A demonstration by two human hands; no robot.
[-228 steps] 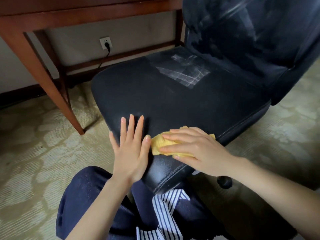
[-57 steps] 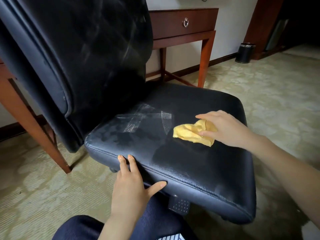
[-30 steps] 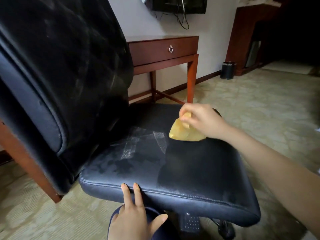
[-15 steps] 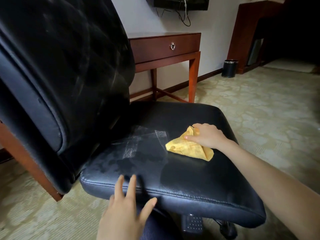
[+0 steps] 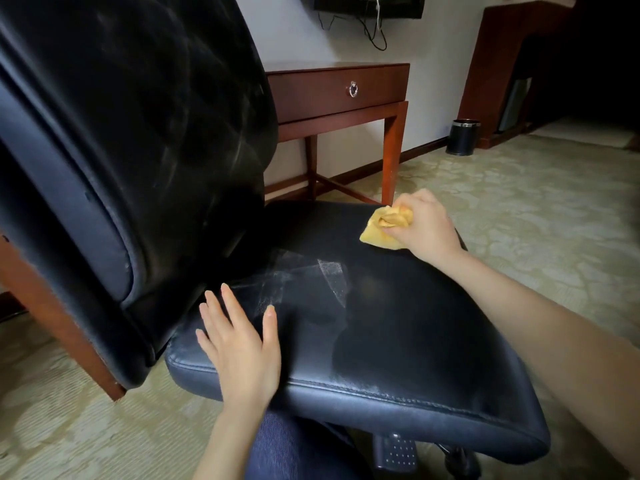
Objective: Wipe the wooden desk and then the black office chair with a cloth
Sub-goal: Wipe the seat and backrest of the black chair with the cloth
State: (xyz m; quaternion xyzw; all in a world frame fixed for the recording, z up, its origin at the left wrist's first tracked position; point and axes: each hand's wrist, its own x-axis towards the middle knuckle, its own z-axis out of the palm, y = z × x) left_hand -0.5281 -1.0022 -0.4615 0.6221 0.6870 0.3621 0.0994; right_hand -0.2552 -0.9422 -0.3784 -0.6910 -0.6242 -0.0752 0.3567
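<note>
The black office chair [image 5: 408,327] fills the middle of the head view, its tall backrest [image 5: 131,140] rising at the left. My right hand [image 5: 424,225] grips a crumpled yellow cloth [image 5: 382,226] at the far edge of the seat. My left hand [image 5: 242,344] lies flat with straight, spread fingers on the near left part of the seat, beside the backrest. Whitish worn patches mark the seat between my hands. The wooden desk [image 5: 339,88] stands behind the chair against the wall.
A desk leg [image 5: 59,323] shows at the left behind the backrest. A small black bin [image 5: 462,136] stands by the wall at the right, next to a dark wooden cabinet [image 5: 498,64]. Patterned carpet [image 5: 536,209] covers the floor. My knee [image 5: 294,448] is under the seat's front edge.
My right hand has pushed the cloth from the seat's middle out to its far edge. My left hand has moved up from the front edge onto the seat surface.
</note>
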